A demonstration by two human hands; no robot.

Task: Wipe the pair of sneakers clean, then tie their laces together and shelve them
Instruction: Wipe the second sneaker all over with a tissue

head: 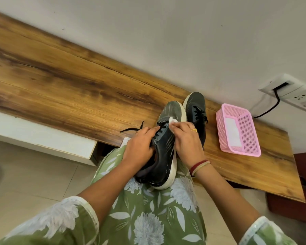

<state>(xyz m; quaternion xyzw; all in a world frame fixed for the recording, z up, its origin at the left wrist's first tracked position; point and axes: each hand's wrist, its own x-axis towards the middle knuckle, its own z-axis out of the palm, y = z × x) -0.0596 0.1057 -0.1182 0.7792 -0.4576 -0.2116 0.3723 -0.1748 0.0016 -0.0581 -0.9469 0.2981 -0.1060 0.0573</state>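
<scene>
A dark sneaker [163,152] with a white sole lies on my lap, toe pointing away toward the wooden table [64,89]. My left hand [140,147] grips its left side near the opening. My right hand [185,138] holds a white wipe [172,120] against the upper beside the laces. The second dark sneaker [195,110] stands on the table just behind, its laces loose. One black lace end [132,129] trails over the table edge to the left.
A pink mesh basket [237,129] with something white inside sits on the table to the right. A wall socket [290,92] with a black cable is above it. A white cabinet [42,137] stands at the left, a dark red one [298,191] at the right.
</scene>
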